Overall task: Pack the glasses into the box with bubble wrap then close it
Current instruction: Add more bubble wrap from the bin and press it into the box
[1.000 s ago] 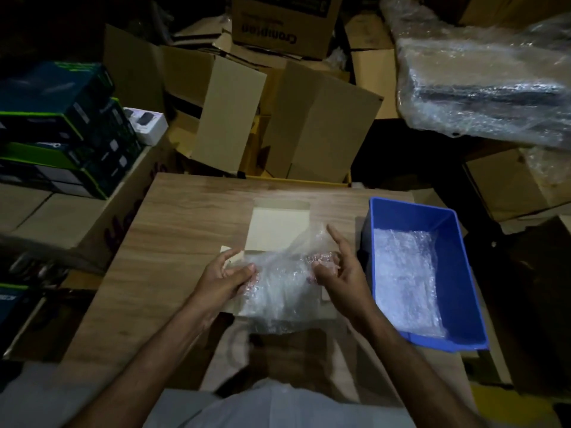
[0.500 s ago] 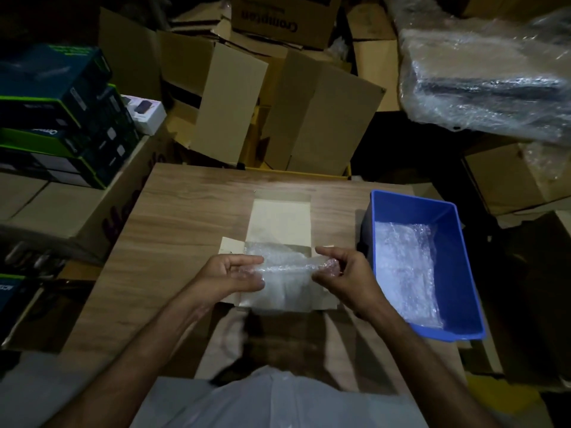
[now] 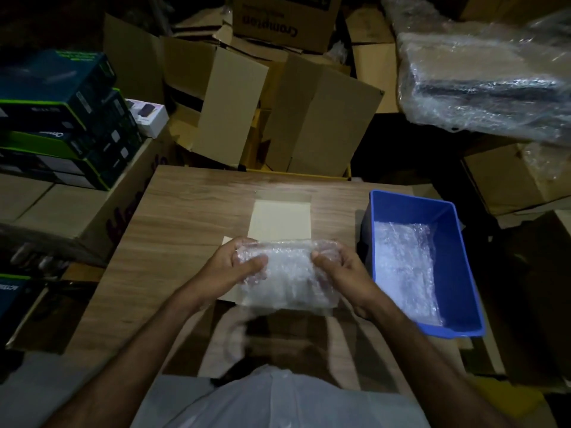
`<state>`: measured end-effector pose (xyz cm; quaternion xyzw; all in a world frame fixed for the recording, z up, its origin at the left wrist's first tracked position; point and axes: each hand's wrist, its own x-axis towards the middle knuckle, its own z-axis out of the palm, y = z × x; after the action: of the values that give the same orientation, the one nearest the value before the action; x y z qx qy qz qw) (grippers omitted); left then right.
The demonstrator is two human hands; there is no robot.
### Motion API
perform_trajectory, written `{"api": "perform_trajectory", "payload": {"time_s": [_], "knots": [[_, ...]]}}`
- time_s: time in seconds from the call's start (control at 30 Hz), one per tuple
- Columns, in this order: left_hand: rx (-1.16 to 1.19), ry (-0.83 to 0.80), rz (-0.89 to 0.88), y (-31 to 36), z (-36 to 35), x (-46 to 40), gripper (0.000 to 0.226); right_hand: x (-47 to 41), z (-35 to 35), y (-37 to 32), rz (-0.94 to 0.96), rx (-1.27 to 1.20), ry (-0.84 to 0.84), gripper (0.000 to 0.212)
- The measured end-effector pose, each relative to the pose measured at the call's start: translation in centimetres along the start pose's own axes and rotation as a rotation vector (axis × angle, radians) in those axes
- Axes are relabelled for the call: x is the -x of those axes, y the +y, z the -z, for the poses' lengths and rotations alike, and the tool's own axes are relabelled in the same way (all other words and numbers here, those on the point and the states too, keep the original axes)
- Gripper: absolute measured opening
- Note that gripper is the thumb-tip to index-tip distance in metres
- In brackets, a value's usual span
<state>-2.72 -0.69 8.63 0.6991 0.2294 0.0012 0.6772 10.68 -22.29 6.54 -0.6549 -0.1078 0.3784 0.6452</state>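
From the head view, your left hand and right hand each grip an end of the clear bubble-wrap bundle over the small open cream cardboard box on the wooden tabletop; lower it level, tucking loose edges.

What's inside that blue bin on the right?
The blue bin holds a crumpled sheet of bubble wrap lying along its floor. Whether anything sits beneath that sheet cannot be seen, because the wrap covers most of the bottom.
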Motion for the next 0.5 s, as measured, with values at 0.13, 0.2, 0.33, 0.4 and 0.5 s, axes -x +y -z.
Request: {"api": "perform_trajectory", "payload": {"time_s": [0.13,0.2,0.33,0.4,0.5], "knots": [[0.047,-0.023,0.069,-1.5,1.0,-0.2,0.021,-0.1,0.1,0.9,-0.020,-0.094,0.056,0.012],[0.061,0.001,0.074,-2.2,1.5,-0.2,0.017,0.2,0.2,1.0,-0.046,-0.106,0.056,0.012],[0.096,0.009,0.112,-2.2,1.8,0.1,0.025,0.9,0.6,0.8,-0.111,-0.159,-0.054,0.022],[0.093,0.023,0.084,-2.3,1.9,0.2,0.016,0.8,0.8,0.8,-0.125,-0.148,-0.090,0.033],[0.083,0.062,-0.007,-2.5,1.3,0.3,0.038,0.4,0.5,1.3,-0.089,0.016,-0.032,0.034]]}}
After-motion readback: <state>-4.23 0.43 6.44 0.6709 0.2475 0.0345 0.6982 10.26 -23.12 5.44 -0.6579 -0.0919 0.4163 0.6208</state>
